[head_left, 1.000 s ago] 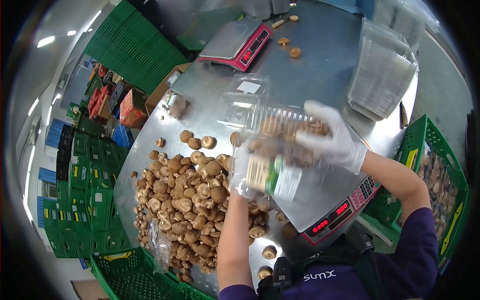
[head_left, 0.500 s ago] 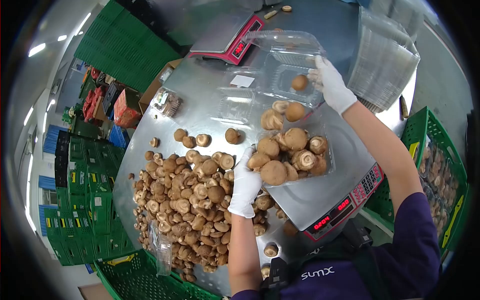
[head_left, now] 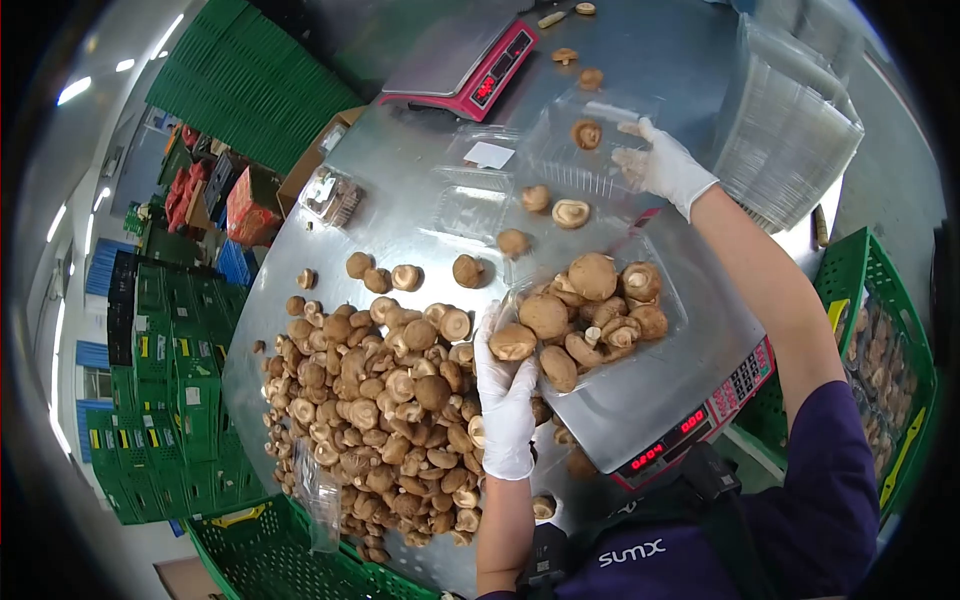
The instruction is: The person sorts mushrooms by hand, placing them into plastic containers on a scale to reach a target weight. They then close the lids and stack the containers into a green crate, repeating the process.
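Note:
My left hand, in a white glove, is at the left side of a clear tray heaped with shiitake mushrooms. A brown shiitake mushroom sits between its thumb and fingers. The heaped tray rests on a scale with red digits. My right hand, also gloved, grips the right edge of a clear plastic container. One mushroom shows within the container's outline. Loose mushrooms lie between the container and the heaped tray.
A big mushroom pile covers the table's left. Another red scale stands at the back. Stacked clear containers are at the back right. A green crate of packed mushrooms stands right, another front left. An open clear container lies mid-table.
The right hand's container has shifted, and mushrooms around it have scattered, two now lying beyond it. My left hand has moved slightly down and right, and the mushrooms in the heaped tray have shifted.

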Available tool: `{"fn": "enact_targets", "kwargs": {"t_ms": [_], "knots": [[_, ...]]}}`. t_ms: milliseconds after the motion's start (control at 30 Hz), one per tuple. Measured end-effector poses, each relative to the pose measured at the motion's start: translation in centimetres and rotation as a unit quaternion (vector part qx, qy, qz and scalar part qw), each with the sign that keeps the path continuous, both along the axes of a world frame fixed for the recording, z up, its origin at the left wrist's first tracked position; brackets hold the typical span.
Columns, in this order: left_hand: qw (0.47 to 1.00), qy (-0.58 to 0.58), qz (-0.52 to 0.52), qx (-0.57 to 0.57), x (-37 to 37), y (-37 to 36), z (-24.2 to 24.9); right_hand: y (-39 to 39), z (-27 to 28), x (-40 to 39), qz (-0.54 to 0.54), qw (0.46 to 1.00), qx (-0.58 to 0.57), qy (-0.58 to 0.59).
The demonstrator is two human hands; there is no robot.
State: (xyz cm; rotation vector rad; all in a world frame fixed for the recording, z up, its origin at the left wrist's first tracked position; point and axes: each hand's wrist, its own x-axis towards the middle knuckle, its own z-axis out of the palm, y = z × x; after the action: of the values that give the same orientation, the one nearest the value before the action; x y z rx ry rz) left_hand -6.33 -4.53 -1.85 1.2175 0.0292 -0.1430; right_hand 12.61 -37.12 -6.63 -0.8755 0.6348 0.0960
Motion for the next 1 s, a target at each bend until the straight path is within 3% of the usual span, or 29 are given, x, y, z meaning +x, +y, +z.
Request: {"fn": "enact_targets", "kwargs": {"t_ms": [133,233,367,467,533,600,700,833,967,1000], "knots": [[0.994,-0.031,-0.031,-0.096,0.1,0.1,0.3,-1.4,-1.8,2.6,-0.070,0.993,-0.095,-0.021],[0.999,-0.018,-0.001,-0.038,-0.3,-0.7,1.2,-2.9,-4.7,3.4,-0.029,0.971,-0.236,0.034],[0.955,-0.188,-0.011,0.227,-0.1,-1.0,0.5,-1.6,-3.7,1.4,-0.074,0.869,-0.475,0.117],[0.898,-0.252,-0.020,0.359,0.0,-1.4,1.3,1.4,1.2,-4.5,0.063,0.837,-0.493,-0.229],[0.860,-0.277,-0.051,0.425,0.4,-1.6,2.3,3.8,5.3,-9.1,0.177,0.743,-0.546,-0.345],[0.838,-0.294,-0.071,0.455,0.3,-1.8,2.7,5.1,6.8,-11.2,0.289,0.647,-0.550,-0.443],[0.844,-0.304,-0.102,0.430,-0.4,-2.2,3.1,6.2,7.3,-14.7,0.350,0.568,-0.606,-0.434],[0.841,-0.337,-0.103,0.410,-2.2,-2.1,2.3,5.7,6.7,-17.7,0.321,0.635,-0.590,-0.381],[0.932,-0.232,-0.034,0.278,-3.5,-2.2,1.5,5.5,7.0,-18.9,0.249,0.847,-0.368,-0.292],[0.918,-0.241,-0.030,0.312,-3.5,-2.4,1.7,5.6,7.2,-19.0,0.249,0.838,-0.383,-0.297]]}}
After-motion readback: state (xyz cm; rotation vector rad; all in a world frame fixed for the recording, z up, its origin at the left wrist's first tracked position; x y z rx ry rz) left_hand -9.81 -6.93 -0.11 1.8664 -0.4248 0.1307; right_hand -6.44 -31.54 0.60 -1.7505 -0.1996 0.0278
